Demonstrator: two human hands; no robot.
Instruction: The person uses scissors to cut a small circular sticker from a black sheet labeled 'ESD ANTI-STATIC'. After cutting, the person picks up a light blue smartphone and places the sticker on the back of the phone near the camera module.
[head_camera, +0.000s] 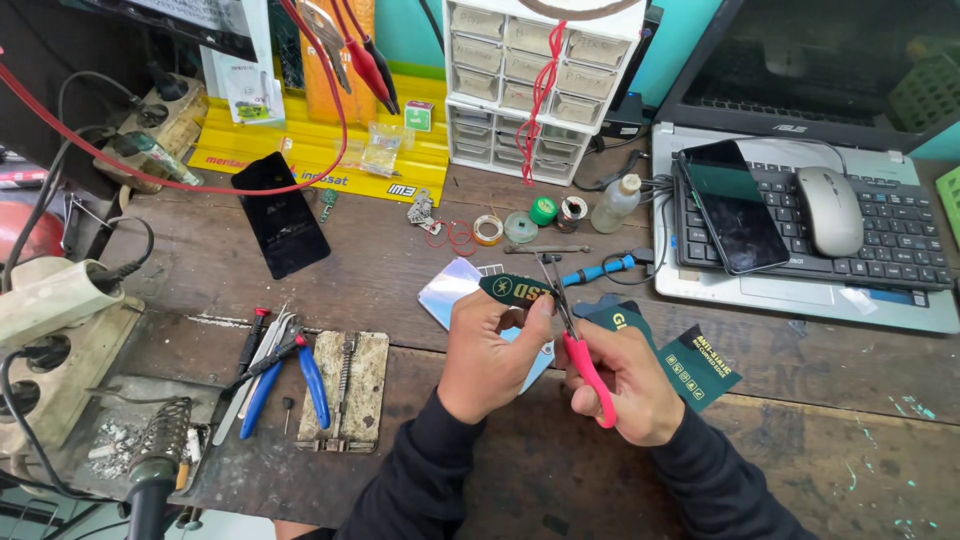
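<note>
Both hands worked just above the near edge of the wooden bench (420, 260): the left hand (490, 350) pinched a dark green card strip (515, 290), and the right hand (625, 380) gripped pink-handled scissors (575, 345), blades against that strip. Blue-handled pliers (290, 375) lay far left; a laptop (800, 220) stood far right.

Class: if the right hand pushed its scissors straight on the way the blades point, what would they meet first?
Probably the metal tool just beyond the scissors in the right hand, though depth is unclear.
</note>
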